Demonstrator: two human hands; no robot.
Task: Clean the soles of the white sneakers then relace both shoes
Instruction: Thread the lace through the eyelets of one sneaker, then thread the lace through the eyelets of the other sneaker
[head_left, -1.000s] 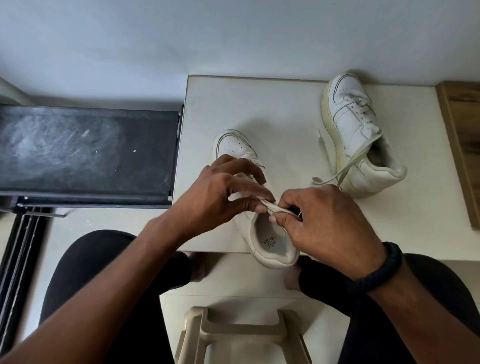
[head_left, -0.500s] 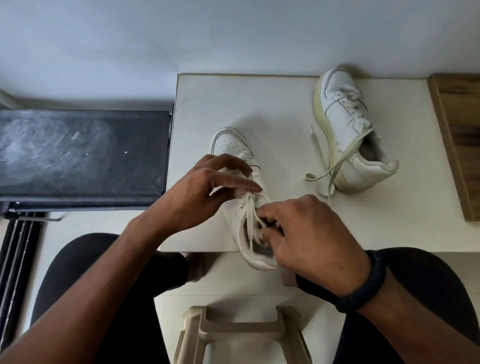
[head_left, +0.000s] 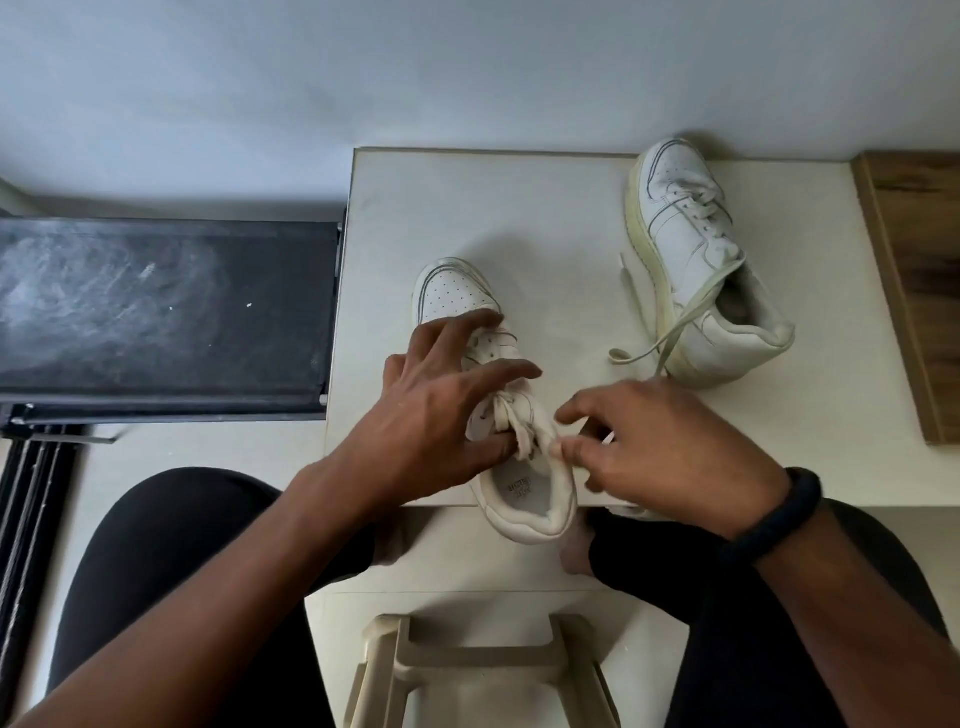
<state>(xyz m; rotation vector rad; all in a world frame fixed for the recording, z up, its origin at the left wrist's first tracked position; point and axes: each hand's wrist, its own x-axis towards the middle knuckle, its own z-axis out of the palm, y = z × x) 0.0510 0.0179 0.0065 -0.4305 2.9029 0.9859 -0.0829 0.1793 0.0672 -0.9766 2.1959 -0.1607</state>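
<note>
A white sneaker (head_left: 451, 294) stands on the white table (head_left: 545, 208), toe away from me, with its heel over the near edge. My left hand (head_left: 441, 410) lies across its tongue with fingers spread and the thumb against the lace (head_left: 511, 428), which is bunched at the top eyelets. My right hand (head_left: 670, 441) pinches the lace end at the collar between thumb and forefinger. The second white sneaker (head_left: 685, 234) lies at the back right, tilted so its yellowed sole edge shows. Its loose lace (head_left: 670, 332) trails onto the table.
A black dusty panel (head_left: 156, 312) lies to the left of the table. A wooden board (head_left: 919, 291) borders the table's right side. A beige plastic stool (head_left: 478, 660) stands between my knees. A black band (head_left: 779, 514) circles my right wrist.
My left hand has let go of the lace and spread its fingers over the shoe. My right hand has shifted right, off the shoe opening, to pinch at the collar.
</note>
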